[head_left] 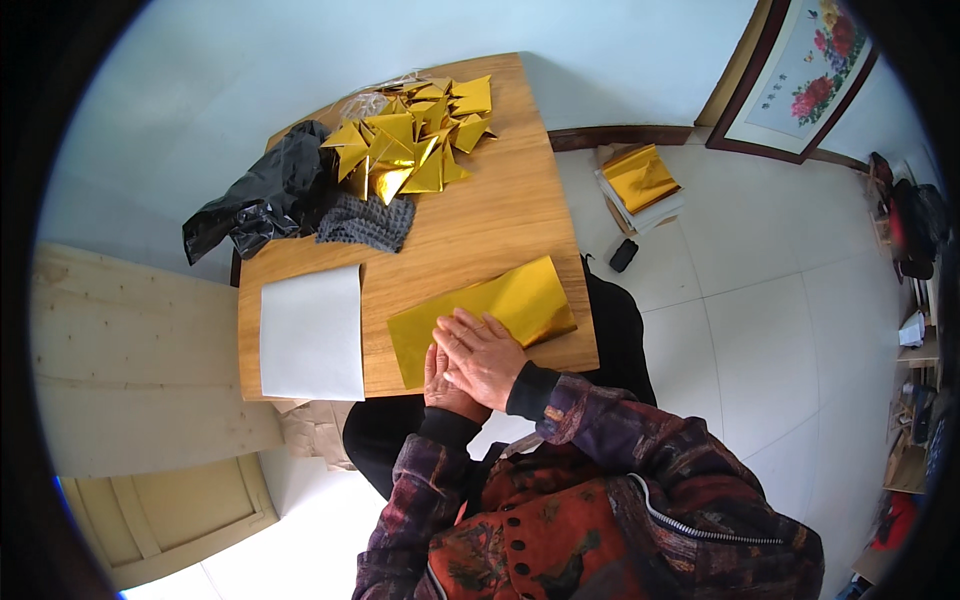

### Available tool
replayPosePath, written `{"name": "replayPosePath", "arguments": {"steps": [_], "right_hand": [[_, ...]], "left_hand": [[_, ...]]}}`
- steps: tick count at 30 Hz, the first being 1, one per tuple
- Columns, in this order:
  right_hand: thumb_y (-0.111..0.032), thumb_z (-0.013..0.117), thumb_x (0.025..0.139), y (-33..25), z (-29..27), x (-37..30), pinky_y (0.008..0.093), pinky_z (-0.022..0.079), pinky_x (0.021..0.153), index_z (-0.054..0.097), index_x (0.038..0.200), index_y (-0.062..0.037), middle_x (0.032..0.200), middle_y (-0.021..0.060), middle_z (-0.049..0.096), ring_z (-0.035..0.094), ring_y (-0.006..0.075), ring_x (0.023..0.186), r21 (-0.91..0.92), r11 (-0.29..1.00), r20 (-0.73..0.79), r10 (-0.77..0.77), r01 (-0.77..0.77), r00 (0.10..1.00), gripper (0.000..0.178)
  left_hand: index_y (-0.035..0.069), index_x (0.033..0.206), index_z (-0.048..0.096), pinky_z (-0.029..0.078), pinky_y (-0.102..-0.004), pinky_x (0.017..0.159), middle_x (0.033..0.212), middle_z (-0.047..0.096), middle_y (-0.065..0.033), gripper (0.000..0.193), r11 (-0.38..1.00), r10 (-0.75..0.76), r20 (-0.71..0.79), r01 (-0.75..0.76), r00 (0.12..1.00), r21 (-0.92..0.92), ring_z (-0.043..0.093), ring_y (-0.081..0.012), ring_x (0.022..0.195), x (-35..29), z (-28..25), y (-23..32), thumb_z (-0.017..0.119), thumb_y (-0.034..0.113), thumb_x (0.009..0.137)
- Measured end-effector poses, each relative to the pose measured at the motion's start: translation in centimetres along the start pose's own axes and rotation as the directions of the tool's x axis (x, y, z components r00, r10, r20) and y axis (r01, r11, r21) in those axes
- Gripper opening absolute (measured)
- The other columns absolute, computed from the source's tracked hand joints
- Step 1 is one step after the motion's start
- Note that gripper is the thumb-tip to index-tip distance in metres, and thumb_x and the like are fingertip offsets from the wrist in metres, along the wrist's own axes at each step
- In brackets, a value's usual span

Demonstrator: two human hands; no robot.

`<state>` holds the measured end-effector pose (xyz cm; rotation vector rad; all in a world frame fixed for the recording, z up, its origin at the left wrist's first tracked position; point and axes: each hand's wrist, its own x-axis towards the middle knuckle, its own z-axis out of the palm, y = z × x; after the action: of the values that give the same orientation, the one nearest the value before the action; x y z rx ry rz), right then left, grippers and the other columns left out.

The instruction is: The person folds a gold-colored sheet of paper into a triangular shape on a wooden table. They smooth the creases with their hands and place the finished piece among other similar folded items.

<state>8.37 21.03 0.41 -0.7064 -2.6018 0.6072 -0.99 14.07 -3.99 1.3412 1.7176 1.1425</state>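
Note:
A sheet of shiny gold foil paper [515,303] lies slantwise at the near right of the table, looking folded into a long rectangle. My right hand [483,352] lies flat on its near edge, fingers stretched out and pointing up and left. Tucked against it, and partly covered by it, my left hand [452,388] also rests on the paper with its fingers extended. Neither hand grips anything. To the left, a pale grey-white sheet [312,335] lies flat by the table's near edge.
Folded gold foil pieces [410,140] are heaped at the table's [500,200] far side. Beside them sit a black plastic bag [265,195] and a dark grey cloth [368,222]. On the floor at right are a stack of gold paper [640,180] and a small black object [623,255].

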Motion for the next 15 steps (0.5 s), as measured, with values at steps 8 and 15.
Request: {"name": "replayPosePath", "arguments": {"steps": [8, 15], "right_hand": [[-0.041, 0.059, 0.089, 1.9, -0.5, -1.1, 0.0494, 0.019, 0.115, 0.044, 0.139, -0.0038, 0.148, 0.0152, 0.038, 0.028, 0.0323, 0.142, -0.005, 0.997, -0.031, 0.078, -0.079, 0.996, 0.064], [-0.044, 0.069, 0.08, 3.7, -2.0, -1.8, 0.0493, 0.019, 0.115, 0.043, 0.139, -0.0036, 0.152, 0.0137, 0.031, 0.021, 0.0333, 0.144, -0.133, 0.98, -0.003, 0.149, -0.148, 0.989, 0.076]], "left_hand": [[0.007, 0.15, 0.028, 0.017, -0.046, 0.117, 0.157, 0.023, -0.0157, 0.091, 0.54, 0.063, 0.172, -0.179, 0.983, 0.822, 0.02, -0.0316, 0.146, -0.4, -2.3, 3.2, 0.064, 0.052, 0.08], [0.005, 0.147, 0.032, 0.02, -0.0471, 0.115, 0.156, 0.025, -0.0175, 0.094, 0.604, 0.082, 0.177, -0.19, 0.981, 0.774, 0.024, -0.0343, 0.144, -0.4, -2.7, 4.1, 0.073, 0.046, 0.073]]}}
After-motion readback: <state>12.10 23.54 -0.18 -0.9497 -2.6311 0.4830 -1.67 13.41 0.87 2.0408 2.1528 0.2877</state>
